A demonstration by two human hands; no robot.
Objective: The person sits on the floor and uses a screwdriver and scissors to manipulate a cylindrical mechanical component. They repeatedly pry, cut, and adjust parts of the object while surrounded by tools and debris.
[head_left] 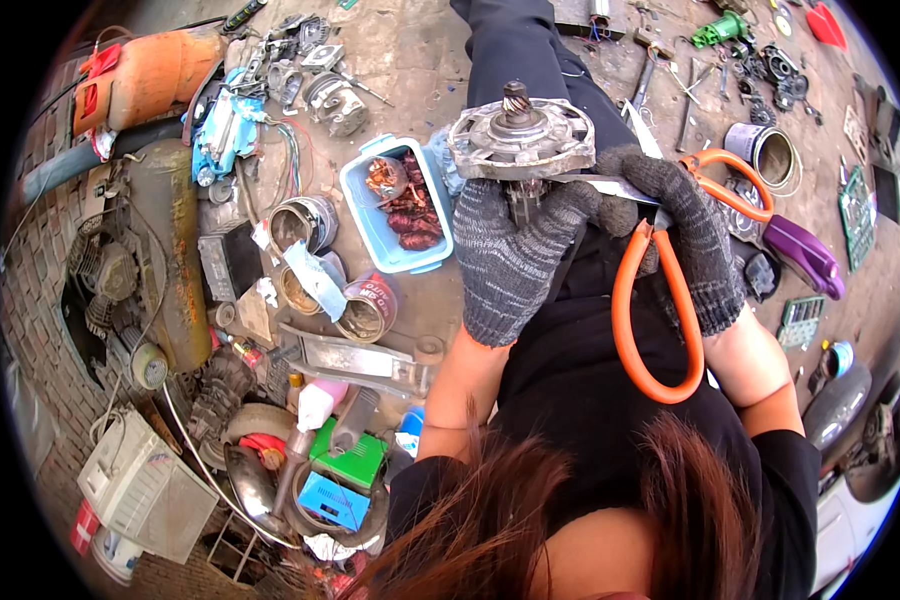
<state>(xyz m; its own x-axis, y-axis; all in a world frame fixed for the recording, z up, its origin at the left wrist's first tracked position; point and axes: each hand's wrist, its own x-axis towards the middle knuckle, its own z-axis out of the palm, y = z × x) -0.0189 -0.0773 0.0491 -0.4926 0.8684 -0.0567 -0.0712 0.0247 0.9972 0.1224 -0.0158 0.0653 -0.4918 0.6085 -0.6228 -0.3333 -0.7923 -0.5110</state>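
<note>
Dusty floor (410,60), strewn with metal scrap (335,105). Left hand (510,262), knit-gloved in marled grey, closed beneath a round, dull cast-metal housing (522,135) above dark trousers (515,45); right hand (698,235), likewise gloved, gripping splayed orange-handled shears (623,310), smooth blade (618,187) beside the housing. Apparent step: cutting or prying, calling next for steady left support.

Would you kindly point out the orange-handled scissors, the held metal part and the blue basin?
Scissors (627,282): head view, lower handle.
Held metal part (520,132): head view, central hub.
Blue basin (380,230): head view, inner wall.
</note>
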